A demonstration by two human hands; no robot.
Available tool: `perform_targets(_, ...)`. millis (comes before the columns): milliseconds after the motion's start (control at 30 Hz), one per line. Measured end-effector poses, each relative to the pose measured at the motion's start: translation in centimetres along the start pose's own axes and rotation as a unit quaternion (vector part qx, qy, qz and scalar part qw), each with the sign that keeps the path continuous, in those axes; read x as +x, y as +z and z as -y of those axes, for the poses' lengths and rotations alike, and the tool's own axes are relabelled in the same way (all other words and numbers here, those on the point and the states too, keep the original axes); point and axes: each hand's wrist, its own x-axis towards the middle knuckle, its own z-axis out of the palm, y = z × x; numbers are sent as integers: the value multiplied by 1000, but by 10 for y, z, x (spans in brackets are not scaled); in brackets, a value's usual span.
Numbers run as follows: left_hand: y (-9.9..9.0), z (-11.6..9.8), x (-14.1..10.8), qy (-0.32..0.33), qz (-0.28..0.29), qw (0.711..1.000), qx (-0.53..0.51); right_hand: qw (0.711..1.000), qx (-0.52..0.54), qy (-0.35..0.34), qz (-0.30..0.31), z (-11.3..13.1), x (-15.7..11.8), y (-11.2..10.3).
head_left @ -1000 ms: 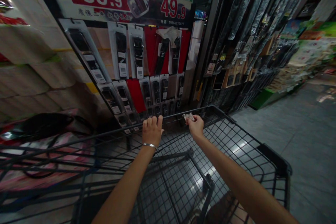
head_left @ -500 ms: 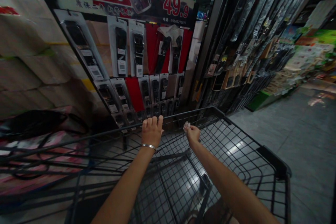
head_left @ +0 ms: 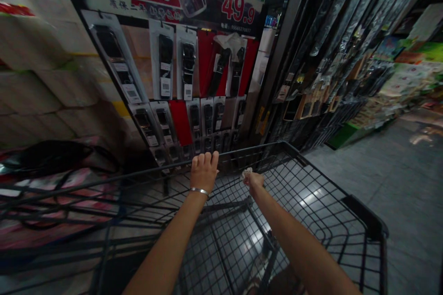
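A black wire shopping cart (head_left: 323, 179) spreads out below me, the floor showing through its mesh. My left hand (head_left: 203, 173), with a silver bracelet at the wrist, is closed over the cart's far rim; its fingers curl around the bar. Over the basket, to the right of it, my right hand (head_left: 255, 180) pinches a small crumpled whitish wad (head_left: 246, 174), perhaps tissue or thin cloth. The wad sits just inside the far rim; whether it touches the wire I cannot tell.
Packaged belts (head_left: 166, 67) hang on a rack beyond the cart, under a price sign (head_left: 238, 7). Long plastic-wrapped goods (head_left: 346, 27) hang at the right. Wrapped packs (head_left: 44, 87) are stacked at the left, above a pink-and-white bundle (head_left: 74, 203). Grey floor (head_left: 408, 184) runs along the right.
The view has shifted slightly, so the rack and cart sit a little further right. My right hand has dipped and turned slightly with the wad. My left hand keeps its hold on the rim.
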Motion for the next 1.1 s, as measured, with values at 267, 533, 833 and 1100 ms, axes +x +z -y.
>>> perform_targets(267,2,1,0,7,-16,1000,21,991,84,100,11,18,-11,18)
perform_targets(533,4,1,0,7,-16,1000,15,985,125,114,24,41,-25,20)
perform_targets(833,2,1,1,8,-4,1000,7,984,114,94,95,75,-33,22)
perform_targets(1100,0,4,0,17,-1,1000,0,990,85,73,88,61,-28,15)
